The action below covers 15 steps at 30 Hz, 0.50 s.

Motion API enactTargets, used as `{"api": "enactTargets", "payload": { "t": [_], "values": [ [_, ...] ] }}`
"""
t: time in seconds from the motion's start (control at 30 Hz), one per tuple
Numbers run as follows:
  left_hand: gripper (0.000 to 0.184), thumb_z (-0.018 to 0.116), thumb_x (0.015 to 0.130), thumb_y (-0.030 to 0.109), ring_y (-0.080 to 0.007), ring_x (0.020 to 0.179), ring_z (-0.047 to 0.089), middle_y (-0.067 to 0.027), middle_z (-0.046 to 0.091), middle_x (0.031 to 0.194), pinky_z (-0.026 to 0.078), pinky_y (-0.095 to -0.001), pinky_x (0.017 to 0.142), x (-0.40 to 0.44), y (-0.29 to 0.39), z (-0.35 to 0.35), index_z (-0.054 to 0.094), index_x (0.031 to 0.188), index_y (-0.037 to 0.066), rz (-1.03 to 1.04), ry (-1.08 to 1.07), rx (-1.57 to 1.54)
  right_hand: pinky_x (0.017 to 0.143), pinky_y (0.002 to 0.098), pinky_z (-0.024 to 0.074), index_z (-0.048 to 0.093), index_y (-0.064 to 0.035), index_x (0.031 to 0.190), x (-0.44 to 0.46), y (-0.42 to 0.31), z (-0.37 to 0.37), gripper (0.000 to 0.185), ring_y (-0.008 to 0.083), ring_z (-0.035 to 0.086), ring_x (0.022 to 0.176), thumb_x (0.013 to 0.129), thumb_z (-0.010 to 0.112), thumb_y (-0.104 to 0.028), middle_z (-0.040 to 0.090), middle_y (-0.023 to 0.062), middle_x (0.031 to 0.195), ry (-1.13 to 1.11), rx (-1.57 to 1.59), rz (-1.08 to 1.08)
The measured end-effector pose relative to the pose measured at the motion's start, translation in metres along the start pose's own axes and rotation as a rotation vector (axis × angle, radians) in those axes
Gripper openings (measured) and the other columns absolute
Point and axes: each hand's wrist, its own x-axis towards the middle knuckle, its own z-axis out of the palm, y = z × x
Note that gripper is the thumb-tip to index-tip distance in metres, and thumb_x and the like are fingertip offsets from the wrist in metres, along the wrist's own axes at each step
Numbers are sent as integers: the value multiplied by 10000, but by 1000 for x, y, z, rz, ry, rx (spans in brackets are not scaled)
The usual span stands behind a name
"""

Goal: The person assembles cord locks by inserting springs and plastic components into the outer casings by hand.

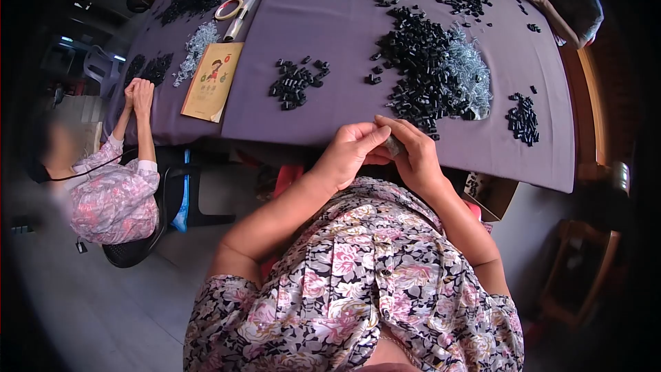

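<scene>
My left hand (352, 155) and my right hand (415, 155) meet at the table's near edge, both closed with fingertips together. A small greyish, see-through bit (394, 145), like the clear plastic pieces, shows between them against my right fingers. What the left fingertips pinch is hidden. Just beyond my hands lies a big heap of small black plastic parts (416, 62), with a heap of clear plastic pieces (469, 72) against its right side. A smaller cluster of black parts (297, 83) lies to the left, and another small pile (523, 119) to the right.
On the purple cloth (289, 14) stand a yellow booklet (212, 83), a tape roll (228, 8) and a tube-like item (239, 19). A co-worker (113, 193) sits at the left; others' arms reach in at the far corners. An open cardboard box (492, 196) sits below the table edge.
</scene>
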Motion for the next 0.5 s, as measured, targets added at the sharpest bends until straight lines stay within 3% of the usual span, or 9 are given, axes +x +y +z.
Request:
{"api": "enactTargets", "payload": {
  "t": [0.13, 0.2, 0.27, 0.33, 0.4, 0.5],
  "values": [
    [295, 620, 1022, 295, -151, 905, 707, -62, 726, 947, 572, -301, 825, 6, 12, -5, 683, 1059, 9, 107, -12, 131, 802, 363, 558, 610, -7, 1301, 2, 0, -10, 449, 310, 690, 965, 857, 619, 59, 672, 175, 1131, 0, 22, 48],
    [242, 633, 1016, 224, -125, 833, 682, -62, 734, 961, 546, -279, 781, 13, 28, -15, 704, 1049, -4, 278, 106, 387, 799, 346, 553, 616, -22, 1301, 6, -9, -22, 454, 268, 690, 945, 857, 625, 69, 678, 153, 1129, 3, 75, 166],
    [172, 667, 978, 146, -130, 805, 672, -63, 731, 951, 536, -282, 776, 19, 43, -30, 707, 1036, -11, 436, 304, 746, 788, 299, 539, 642, -29, 1268, 8, -2, -33, 413, 214, 684, 935, 868, 636, 73, 690, 124, 1116, 106, 68, 146],
    [148, 698, 920, 81, -174, 785, 677, -88, 718, 967, 534, -296, 777, 26, 63, -44, 705, 1044, -1, 717, 422, 1192, 794, 281, 532, 657, -25, 1247, 11, 7, -40, 413, 187, 684, 962, 858, 623, 107, 702, 109, 1118, 225, 114, 125],
    [156, 697, 879, 84, -310, 908, 670, -128, 703, 1030, 534, -390, 839, 41, 71, -67, 715, 1024, 27, 894, 454, 1477, 820, 264, 521, 672, -28, 1231, 10, 19, -49, 435, 166, 681, 980, 840, 599, 147, 712, 97, 1133, 294, 105, 133],
    [184, 696, 848, 92, -303, 1025, 621, -95, 677, 1079, 504, -406, 898, 52, 73, -79, 700, 1027, 51, 822, 452, 1649, 813, 259, 519, 673, -30, 1229, 10, 25, -58, 431, 158, 678, 961, 839, 609, 139, 713, 88, 1137, 317, 77, 149]
  ]
}}
